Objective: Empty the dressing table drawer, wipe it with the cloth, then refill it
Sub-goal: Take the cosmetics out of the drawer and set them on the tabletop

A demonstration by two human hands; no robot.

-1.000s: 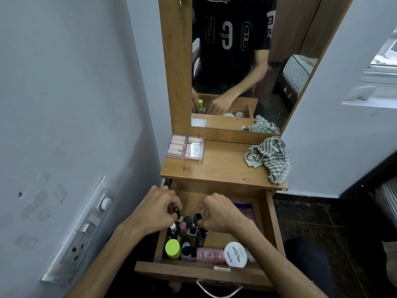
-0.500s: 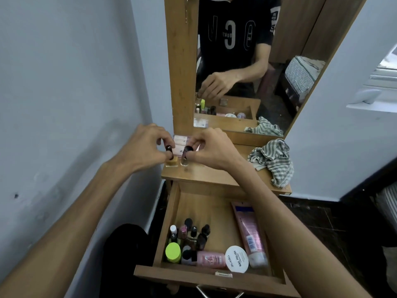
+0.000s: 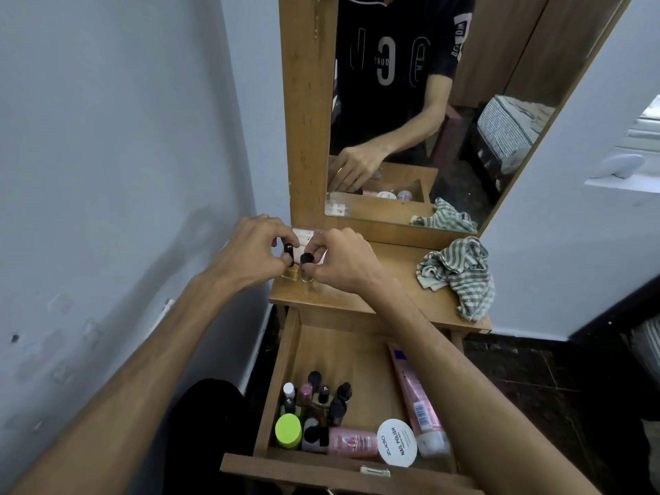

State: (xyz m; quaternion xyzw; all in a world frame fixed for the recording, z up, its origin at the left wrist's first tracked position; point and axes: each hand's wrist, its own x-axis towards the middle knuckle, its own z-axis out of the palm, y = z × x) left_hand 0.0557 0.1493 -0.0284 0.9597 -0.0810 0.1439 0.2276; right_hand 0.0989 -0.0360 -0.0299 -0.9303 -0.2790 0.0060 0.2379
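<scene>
Nearest the camera, the open drawer projects from beneath the table. At its front wall lie a lime-lidded jar, a pink bottle on its side and a white round tin lettered "NAIL POLISH". A pink tube lies along the right wall, cap toward the front. Behind the jar, at the left wall, a cluster of small dark-capped bottles stands upright. The rear half of the drawer floor is bare wood.

Both forearms reach over the drawer to the table's left end. The left hand pinches a black-capped bottle between thumb and fingers; the right hand pinches a second black-capped bottle by its cap, clear glass base at the table surface. The two bottles are just beside each other. Behind them, partly hidden by the hands, lies a clear flat case with pink contents.

The striped cloth lies crumpled at the table's right end, well apart from the hands, one corner hanging over the front edge.

Farthest, the wood-framed mirror reflects the person's torso, a hand and the cloth.
</scene>
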